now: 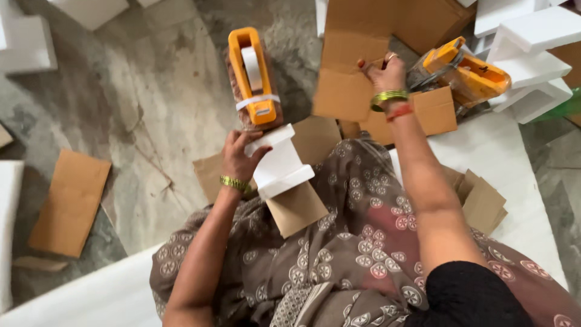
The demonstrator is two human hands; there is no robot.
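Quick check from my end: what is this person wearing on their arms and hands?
Both forearms are bare. The left hand has a gold-coloured bangle at the wrist. The right hand has a green-gold bangle, a red thread band below it and a finger ring. A black short sleeve covers the right upper arm.

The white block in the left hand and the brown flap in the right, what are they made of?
The white block looks like foam: matte, thick, chalk white with stepped moulded edges. The brown flap, gripped by the right hand, looks like cardboard: flat, dull tan, creased along a fold. The left hand grips the block's side.
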